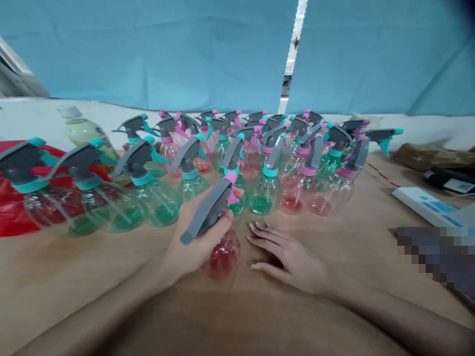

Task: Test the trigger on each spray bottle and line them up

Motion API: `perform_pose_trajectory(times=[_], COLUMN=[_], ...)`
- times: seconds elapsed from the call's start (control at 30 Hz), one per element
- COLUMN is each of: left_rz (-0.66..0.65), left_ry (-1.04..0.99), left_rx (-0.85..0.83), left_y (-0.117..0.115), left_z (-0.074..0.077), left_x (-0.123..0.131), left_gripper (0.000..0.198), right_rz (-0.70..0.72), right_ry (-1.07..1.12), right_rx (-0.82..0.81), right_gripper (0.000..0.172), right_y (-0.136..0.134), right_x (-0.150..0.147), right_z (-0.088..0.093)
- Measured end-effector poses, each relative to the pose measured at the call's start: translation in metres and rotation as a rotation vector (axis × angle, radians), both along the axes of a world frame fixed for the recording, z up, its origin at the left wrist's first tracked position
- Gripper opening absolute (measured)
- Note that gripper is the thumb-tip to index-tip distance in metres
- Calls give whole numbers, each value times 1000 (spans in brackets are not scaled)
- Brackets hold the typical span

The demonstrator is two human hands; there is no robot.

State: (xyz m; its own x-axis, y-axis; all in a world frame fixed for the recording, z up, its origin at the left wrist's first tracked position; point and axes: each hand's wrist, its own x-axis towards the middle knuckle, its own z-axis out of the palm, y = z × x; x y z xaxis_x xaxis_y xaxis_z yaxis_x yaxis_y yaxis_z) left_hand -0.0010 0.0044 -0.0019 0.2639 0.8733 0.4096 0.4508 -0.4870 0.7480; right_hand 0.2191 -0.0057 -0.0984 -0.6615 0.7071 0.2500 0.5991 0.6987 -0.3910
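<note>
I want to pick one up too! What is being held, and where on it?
The left hand grips a pink spray bottle around its neck, under the grey trigger head. The right hand holds nothing; it lies flat on the table.

left hand (195,242) grips pink spray bottle (221,254) (upright) | right hand (287,254) flat on table (111,277)

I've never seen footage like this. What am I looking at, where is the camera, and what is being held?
No machine here: these are a person's two bare hands, filmed by one camera worn on the head, looking forward and down. The left hand grips a pink see-through plastic spray bottle by its grey trigger head. The right hand lies open on the brown wooden table, close beside it. Behind stand rows of pink and green spray bottles; a red plastic bag lies at the left.
</note>
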Motion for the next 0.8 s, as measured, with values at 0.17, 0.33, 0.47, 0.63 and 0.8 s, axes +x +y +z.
perform_pose_trajectory(times=[0.17,0.33,0.47,0.63,0.8], left_rz=[11,14,5,-1,2], left_ry=[6,18,-11,-15,0], left_rx=[14,25,0,-9,-8], left_y=[1,0,0,0,1], left_z=[1,1,1,0,0], left_x=[0,1,2,1,0], left_gripper=[33,32,34,33,36], right_rz=[-2,4,7,6,5], right_ry=[10,35,29,45,19], right_rx=[4,-5,0,-6,3], right_gripper=[55,55,55,54,55], right_y=[-1,0,1,0,0], right_x=[0,0,0,0,0], right_z=[1,0,-2,-1,-1])
